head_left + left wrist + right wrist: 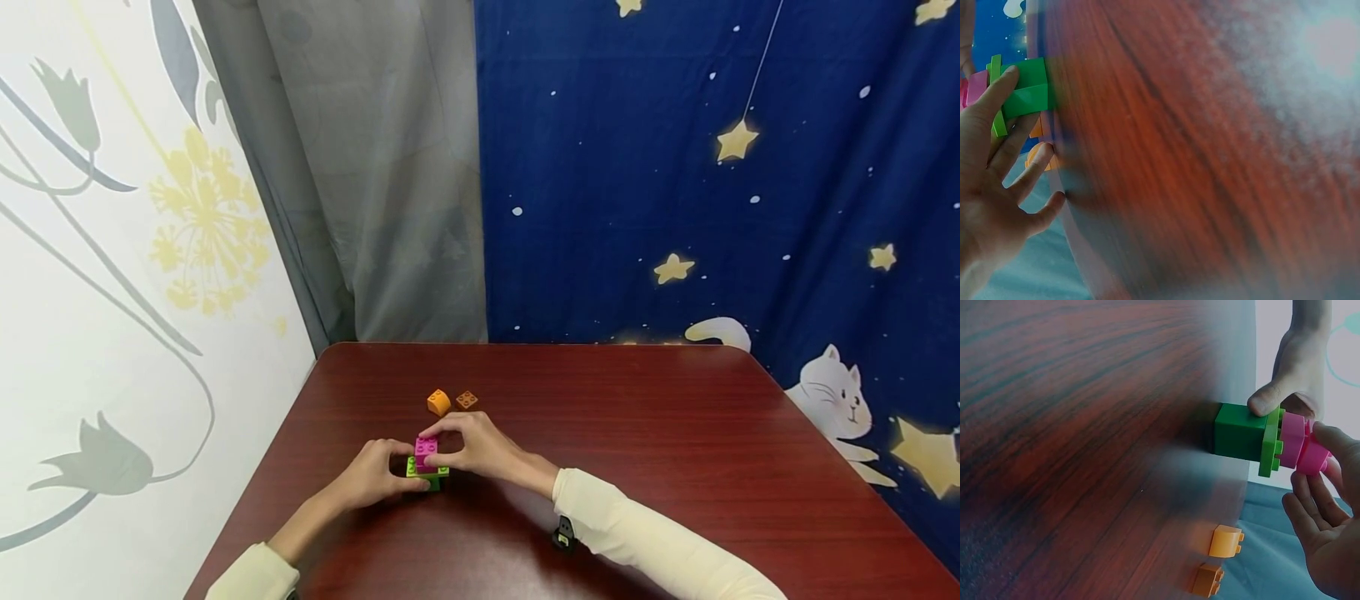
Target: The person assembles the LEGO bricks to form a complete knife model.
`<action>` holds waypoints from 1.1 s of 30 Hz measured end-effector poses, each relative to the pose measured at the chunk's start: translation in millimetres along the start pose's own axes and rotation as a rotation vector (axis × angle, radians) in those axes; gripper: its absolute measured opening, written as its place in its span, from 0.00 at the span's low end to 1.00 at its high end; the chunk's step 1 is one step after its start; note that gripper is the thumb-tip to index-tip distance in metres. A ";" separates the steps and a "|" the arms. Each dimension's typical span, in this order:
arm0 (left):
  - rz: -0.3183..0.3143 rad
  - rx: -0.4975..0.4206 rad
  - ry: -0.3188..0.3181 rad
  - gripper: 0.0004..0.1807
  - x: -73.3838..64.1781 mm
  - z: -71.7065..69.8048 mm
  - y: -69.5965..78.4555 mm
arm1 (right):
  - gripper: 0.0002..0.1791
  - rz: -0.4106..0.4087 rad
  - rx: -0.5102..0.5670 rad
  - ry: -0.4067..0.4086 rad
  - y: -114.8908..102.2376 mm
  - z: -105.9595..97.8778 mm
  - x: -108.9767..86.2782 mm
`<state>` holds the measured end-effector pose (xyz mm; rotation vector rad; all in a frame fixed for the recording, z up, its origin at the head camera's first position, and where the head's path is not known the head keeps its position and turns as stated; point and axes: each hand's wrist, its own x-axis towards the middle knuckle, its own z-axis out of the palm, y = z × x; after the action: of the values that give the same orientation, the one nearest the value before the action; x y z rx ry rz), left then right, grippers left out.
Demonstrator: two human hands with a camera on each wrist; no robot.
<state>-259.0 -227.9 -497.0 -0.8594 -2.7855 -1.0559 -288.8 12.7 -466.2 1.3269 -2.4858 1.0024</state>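
Note:
Toy building bricks form a small stack in front of me. At its base is a dark green brick (1238,432), with a lime green plate (1269,449) on it. A pink brick (1291,440) sits on the plate, and above that comes a second, brighter pink brick (1314,455), slightly out of line with the lower one. My left hand (372,473) grips the stack low down, its thumb on the dark green brick. From the other side my right hand (482,447) pinches the upper pink brick between thumb and fingers. In the left wrist view the pink bricks are partly hidden.
Behind the stack lie a curved orange brick (438,403) and a flat brown-orange brick (467,400). The reddish-brown table (637,433) meets a white patterned wall (150,333) on the left and curtains (600,208) at the back.

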 end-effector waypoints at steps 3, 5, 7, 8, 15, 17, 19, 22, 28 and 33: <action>-0.014 -0.002 -0.003 0.16 0.7 0.2 0.2 | 0.20 0.025 0.019 -0.002 0.1 0.7 -0.8; -0.023 0.001 -0.007 0.17 1.3 0.3 0.3 | 0.20 0.031 0.030 -0.001 0.2 1.0 -1.3; -0.030 0.007 -0.005 0.17 1.7 0.3 0.7 | 0.20 0.033 0.041 0.003 0.5 1.1 -1.5; -0.025 0.010 -0.005 0.17 2.0 0.2 0.6 | 0.20 0.032 0.046 0.003 0.5 1.0 -1.5; 0.001 0.008 -0.005 0.17 2.1 0.7 -0.3 | 0.20 -0.009 0.028 -0.017 -1.9 -1.3 -1.1; 0.003 0.008 -0.007 0.17 1.6 1.0 -0.9 | 0.20 -0.027 0.010 -0.027 -2.6 -1.3 -0.9; 0.008 0.008 -0.006 0.18 1.2 0.9 -1.4 | 0.20 -0.035 0.001 -0.034 -3.0 -0.7 -0.8; 0.010 0.004 -0.006 0.18 1.1 0.8 -2.1 | 0.20 -0.033 0.004 -0.033 -1.7 1.6 -0.8; 0.010 0.004 -0.004 0.18 1.0 1.1 -1.6 | 0.21 -0.023 -0.005 -0.017 -0.8 3.7 -4.2; 0.012 0.003 -0.001 0.19 0.9 -0.1 0.0 | 0.21 -0.030 0.007 -0.006 0.0 5.1 -5.9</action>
<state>-259.8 -227.6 -496.8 -0.8747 -2.7785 -1.0492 -284.4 13.5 -472.7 1.3668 -2.4613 1.0030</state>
